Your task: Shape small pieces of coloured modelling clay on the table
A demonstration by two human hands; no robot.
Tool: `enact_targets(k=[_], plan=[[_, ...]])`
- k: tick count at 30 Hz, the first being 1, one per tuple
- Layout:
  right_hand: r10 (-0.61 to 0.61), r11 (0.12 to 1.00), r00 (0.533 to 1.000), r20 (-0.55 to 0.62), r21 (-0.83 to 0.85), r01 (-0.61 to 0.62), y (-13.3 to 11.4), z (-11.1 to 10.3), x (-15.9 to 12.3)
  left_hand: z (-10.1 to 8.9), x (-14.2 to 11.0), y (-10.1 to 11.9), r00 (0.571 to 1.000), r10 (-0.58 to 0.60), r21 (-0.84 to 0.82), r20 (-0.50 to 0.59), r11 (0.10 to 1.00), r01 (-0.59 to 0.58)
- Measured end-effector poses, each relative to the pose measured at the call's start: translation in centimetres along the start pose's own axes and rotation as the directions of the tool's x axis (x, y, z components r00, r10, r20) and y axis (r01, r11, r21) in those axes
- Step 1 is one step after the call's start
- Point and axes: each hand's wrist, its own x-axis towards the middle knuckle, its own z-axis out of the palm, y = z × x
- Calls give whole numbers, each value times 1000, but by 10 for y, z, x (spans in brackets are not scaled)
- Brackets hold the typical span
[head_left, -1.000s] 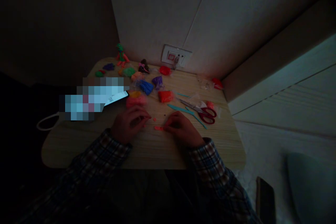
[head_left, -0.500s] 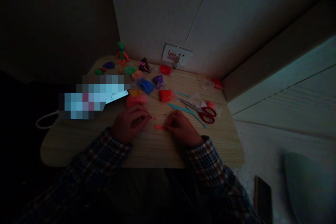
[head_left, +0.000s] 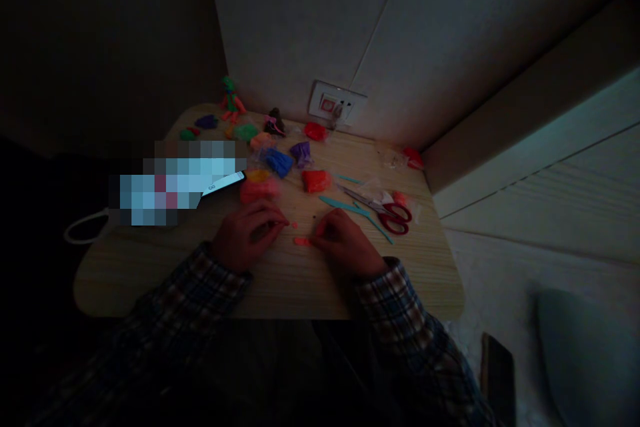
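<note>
My left hand (head_left: 251, 232) is closed in a pinch, its fingertips beside a tiny pink bit of modelling clay (head_left: 295, 225) on the table. What sits between those fingertips, if anything, is too small and dark to make out. Thumb and forefinger of my right hand (head_left: 346, 240) pinch the right end of a short, flat strip of pink clay (head_left: 301, 241). A small dark speck (head_left: 315, 217) lies between the two hands. Behind my left hand rests a pink clay packet (head_left: 257, 191), partly covered by the fingers.
Scissors (head_left: 373, 201) with red handles and a teal modelling knife (head_left: 343, 205) lie right of my right hand. Blue (head_left: 279, 162), purple (head_left: 301, 154) and red clay packets (head_left: 315, 180) sit behind. A lit phone (head_left: 225, 183) is at left, a green clay figure (head_left: 231, 97) at the back.
Both hands keep nearly the same pinching pose. The tiny pink bit and the strip look slightly shifted in shape or angle. The whole view has drifted a little.
</note>
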Motion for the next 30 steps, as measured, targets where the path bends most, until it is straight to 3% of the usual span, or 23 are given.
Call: enact_targets(k=[14,18,23,30], plan=[[-6,1000,1000,-16,13,7,3,0,-1,0,0,-1,999,43,16,-8,999,-43],[-1,1000,1000,-23,0,1,0,1,-1,1,-2,1,990,144,0,-7,990,-144],[-12,1000,999,-31,-17,11,-1,2,-2,6,-7,4,951,297,113,89,945,-306],[2,999,999,-49,-45,-5,-3,3,-2,8,-5,8,932,287,220,220,916,-334]])
